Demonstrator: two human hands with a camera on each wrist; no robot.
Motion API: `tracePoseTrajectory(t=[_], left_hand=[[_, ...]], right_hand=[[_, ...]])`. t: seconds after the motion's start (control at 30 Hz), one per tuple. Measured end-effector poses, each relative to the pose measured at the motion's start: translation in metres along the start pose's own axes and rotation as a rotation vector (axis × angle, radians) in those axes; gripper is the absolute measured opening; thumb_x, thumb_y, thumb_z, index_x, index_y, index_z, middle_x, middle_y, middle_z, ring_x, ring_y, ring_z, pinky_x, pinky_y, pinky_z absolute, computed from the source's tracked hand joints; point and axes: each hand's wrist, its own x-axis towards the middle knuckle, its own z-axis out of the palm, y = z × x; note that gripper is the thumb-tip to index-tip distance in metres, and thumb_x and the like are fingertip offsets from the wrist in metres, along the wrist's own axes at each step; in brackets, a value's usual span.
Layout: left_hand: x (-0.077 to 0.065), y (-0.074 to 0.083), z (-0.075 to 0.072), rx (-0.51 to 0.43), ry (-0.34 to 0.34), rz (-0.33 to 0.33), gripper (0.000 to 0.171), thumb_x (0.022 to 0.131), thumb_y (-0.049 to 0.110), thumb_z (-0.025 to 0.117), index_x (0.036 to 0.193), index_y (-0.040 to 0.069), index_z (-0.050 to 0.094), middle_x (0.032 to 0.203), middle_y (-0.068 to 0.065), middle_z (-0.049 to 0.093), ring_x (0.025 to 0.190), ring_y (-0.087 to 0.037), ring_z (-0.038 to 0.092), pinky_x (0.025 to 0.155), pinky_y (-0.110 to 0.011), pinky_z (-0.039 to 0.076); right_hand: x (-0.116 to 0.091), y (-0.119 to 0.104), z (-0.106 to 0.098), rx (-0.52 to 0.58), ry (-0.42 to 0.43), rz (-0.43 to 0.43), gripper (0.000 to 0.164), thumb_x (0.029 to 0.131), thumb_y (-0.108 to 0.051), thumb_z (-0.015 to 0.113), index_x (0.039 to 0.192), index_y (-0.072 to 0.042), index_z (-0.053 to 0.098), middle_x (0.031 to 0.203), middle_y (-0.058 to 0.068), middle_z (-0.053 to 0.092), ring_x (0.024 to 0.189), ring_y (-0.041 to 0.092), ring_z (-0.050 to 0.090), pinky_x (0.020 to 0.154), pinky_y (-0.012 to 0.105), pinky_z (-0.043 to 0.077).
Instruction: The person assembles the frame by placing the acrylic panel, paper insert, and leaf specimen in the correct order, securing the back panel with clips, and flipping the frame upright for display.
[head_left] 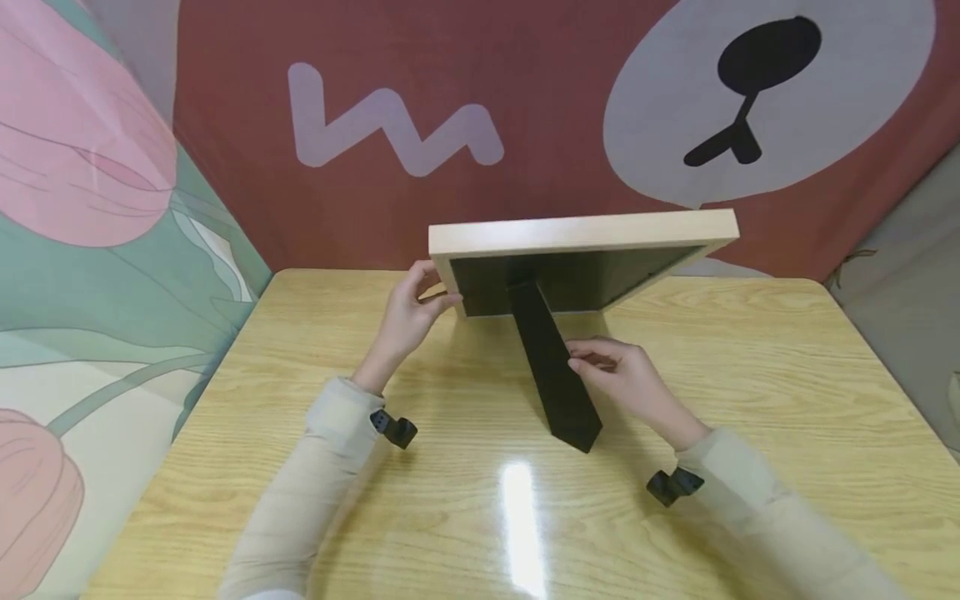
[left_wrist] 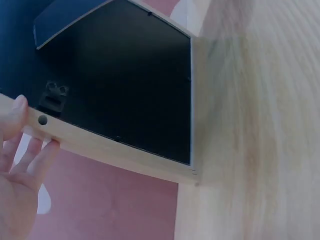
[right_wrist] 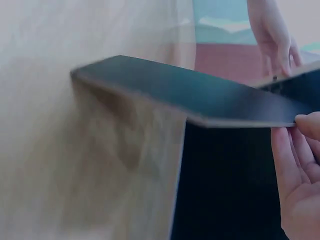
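A picture frame (head_left: 585, 231) with a pale wood rim and a black back stands upright on the table, its back toward me. From that back a black easel leg (head_left: 551, 367) slants out and down to the tabletop. My left hand (head_left: 408, 312) pinches the left side rim between thumb and fingers; in the left wrist view that wooden rim (left_wrist: 115, 142) shows a small round hole beside the thumb. My right hand (head_left: 618, 371) pinches the right edge of the leg about halfway along. The frame's front is hidden.
The wood-grain table (head_left: 420, 517) reaches back to a reddish cloth (head_left: 390, 208) with a cartoon face. A flower-patterned cloth (head_left: 97, 275) hangs along the left and a grey cloth (head_left: 907, 267) along the right. Each wrist wears a small black camera (head_left: 393, 428).
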Motion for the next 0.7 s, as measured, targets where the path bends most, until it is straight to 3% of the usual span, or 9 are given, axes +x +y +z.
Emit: tracePoseTrajectory(t=[0.27, 0.47, 0.7], left_hand=[[-0.004, -0.006, -0.004, 0.002, -0.057, -0.054, 0.038, 0.081, -0.011, 0.067, 0.117, -0.007, 0.056, 0.123, -0.024, 0.057, 0.119, -0.034, 0.056, 0.094, -0.038, 0.055], [-0.007, -0.010, -0.005, -0.005, -0.082, -0.056, 0.039, 0.081, -0.013, 0.065, 0.119, -0.010, 0.054, 0.125, -0.028, 0.055, 0.123, -0.038, 0.053, 0.100, -0.046, 0.050], [-0.008, -0.009, -0.010, 0.038, -0.126, -0.079, 0.038, 0.084, -0.010, 0.065, 0.121, -0.007, 0.056, 0.129, -0.023, 0.056, 0.125, -0.034, 0.053, 0.101, -0.038, 0.051]], right_hand=[[-0.014, -0.005, 0.024, 0.232, -0.046, 0.127, 0.029, 0.090, 0.001, 0.060, 0.115, 0.015, 0.059, 0.096, 0.023, 0.064, 0.073, -0.002, 0.061, 0.067, 0.024, 0.058], [-0.022, -0.007, 0.038, 0.288, -0.007, 0.162, 0.029, 0.089, 0.003, 0.060, 0.114, 0.016, 0.058, 0.094, 0.020, 0.064, 0.074, -0.002, 0.061, 0.068, 0.020, 0.058], [-0.024, -0.009, 0.037, 0.365, -0.048, 0.198, 0.033, 0.090, 0.002, 0.059, 0.119, 0.018, 0.053, 0.098, 0.019, 0.063, 0.077, -0.002, 0.062, 0.072, 0.024, 0.059]])
